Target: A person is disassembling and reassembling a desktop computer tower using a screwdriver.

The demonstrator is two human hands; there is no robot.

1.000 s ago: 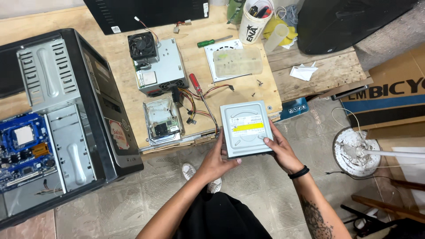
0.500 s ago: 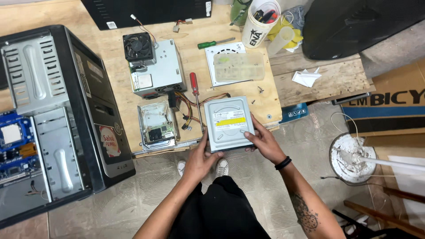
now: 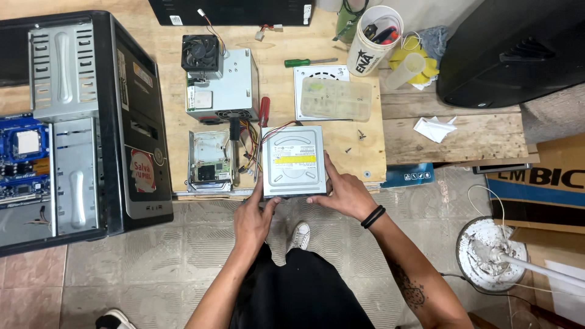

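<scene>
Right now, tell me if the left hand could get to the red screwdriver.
Probably yes. The left hand grips the optical drive at its near left corner, and the red screwdriver lies just beyond that, beside the power supply. Only loose wires lie between. It would have to let go of the drive first.

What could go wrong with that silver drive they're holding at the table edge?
1. The drive sits at the board's near edge, held by the left hand and right hand; it might slip to the tiled floor.
2. Loose screws lie beside it and could get knocked off.
3. The coloured wires alongside could snag.
</scene>
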